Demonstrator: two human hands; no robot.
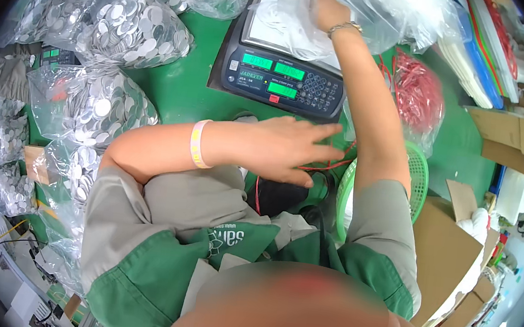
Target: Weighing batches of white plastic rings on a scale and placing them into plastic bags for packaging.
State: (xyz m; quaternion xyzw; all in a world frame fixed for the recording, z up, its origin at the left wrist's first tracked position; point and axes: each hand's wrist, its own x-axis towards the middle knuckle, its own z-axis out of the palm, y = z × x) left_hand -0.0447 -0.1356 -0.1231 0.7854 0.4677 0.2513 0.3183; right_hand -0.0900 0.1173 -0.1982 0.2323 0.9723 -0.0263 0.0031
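While touching the clear bag [301, 35], far atop the scale [277, 81], with the closer right hand [330, 12], cannot tell whether pinching; holds the left hand [283, 145] spread near, well apart from it.

Upper left of centre: you have passage over green tabletop [189, 82] between disc bags [129, 25] and scale [283, 79] | upper right: bagged red bundle [417, 93] blocks your way

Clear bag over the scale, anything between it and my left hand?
Yes, the scale's dark front panel lies between the left hand and the clear bag, though it looks low enough to reach over. The right forearm stands to the right of that path.
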